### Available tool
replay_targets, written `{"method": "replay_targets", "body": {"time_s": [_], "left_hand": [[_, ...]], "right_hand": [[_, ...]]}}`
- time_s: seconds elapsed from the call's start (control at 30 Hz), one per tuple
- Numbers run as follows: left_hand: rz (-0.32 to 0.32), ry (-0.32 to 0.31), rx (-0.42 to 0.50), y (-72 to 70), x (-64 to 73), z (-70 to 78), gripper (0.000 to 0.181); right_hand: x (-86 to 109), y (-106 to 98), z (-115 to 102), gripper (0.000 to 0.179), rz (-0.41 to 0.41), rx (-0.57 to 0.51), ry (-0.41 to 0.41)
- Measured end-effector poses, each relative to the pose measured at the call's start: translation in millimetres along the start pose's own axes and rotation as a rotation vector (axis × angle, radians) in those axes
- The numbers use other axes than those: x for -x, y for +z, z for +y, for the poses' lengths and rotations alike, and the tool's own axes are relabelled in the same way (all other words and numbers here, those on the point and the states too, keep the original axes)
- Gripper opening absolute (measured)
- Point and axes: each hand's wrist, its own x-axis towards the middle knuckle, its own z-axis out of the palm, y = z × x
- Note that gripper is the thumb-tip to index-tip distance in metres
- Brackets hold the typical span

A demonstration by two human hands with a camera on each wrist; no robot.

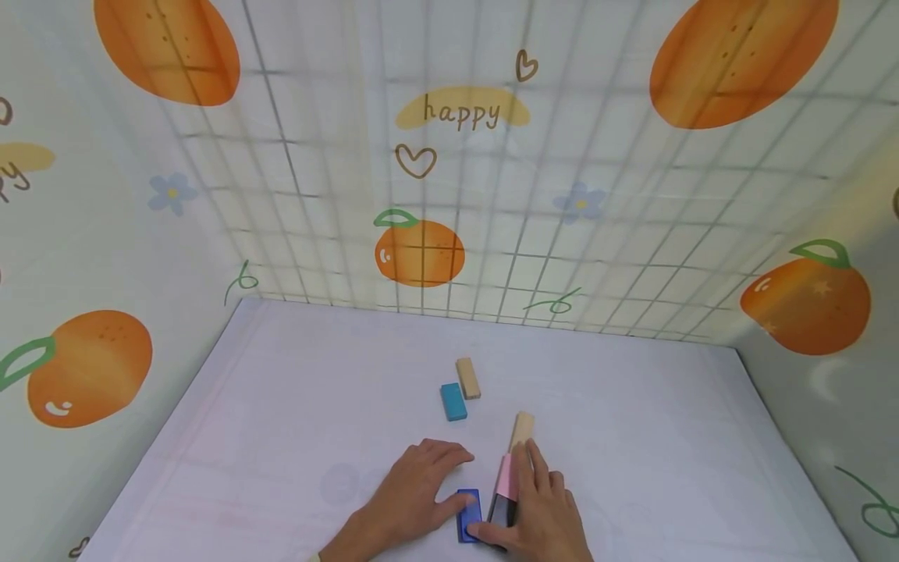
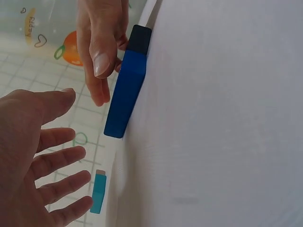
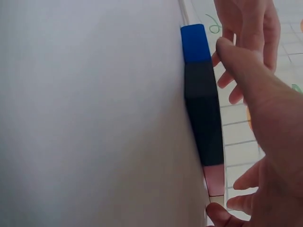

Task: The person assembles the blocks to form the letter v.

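Observation:
A dark blue block (image 1: 470,517) lies on the white surface between my hands, both thumbs overlapping it in the head view. My left hand (image 1: 414,496) is beside it, fingers loosely extended and gripping nothing; the left wrist view shows a gap between this hand and the blue block (image 2: 125,94). My right hand (image 1: 551,507) hovers along a row of blocks, fingers extended: a black block (image 1: 501,511), a pink block (image 1: 507,476) and a plain wooden block (image 1: 523,428) at the far end. In the right wrist view its fingertips reach close to the pink block (image 3: 215,179).
Farther off, a teal block (image 1: 453,402) lies close beside another plain wooden block (image 1: 468,378). A cloth printed with oranges (image 1: 421,254) hangs over a wire grid behind the white table (image 1: 316,375), with printed cloth at both sides.

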Motion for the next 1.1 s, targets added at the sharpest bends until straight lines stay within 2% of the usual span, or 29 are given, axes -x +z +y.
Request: {"method": "replay_targets", "body": {"time_s": [0.3, 0.6, 1.1], "left_hand": [[0.015, -0.017, -0.005, -1.1, -1.7, -1.1, 0.051], [0.066, -0.016, -0.009, -3.7, -4.8, -4.7, 0.051], [0.065, -0.041, -0.011, -4.4, -8.6, -7.2, 0.049]], "right_hand": [[1.2, 1.0, -1.8, 0.147, 0.001, 0.001, 0.002], [0.8, 1.9, -1.3, 0.147, -0.006, 0.024, 0.007], [0.6, 2.8, -2.3, 0.147, 0.007, 0.062, 0.002]]}}
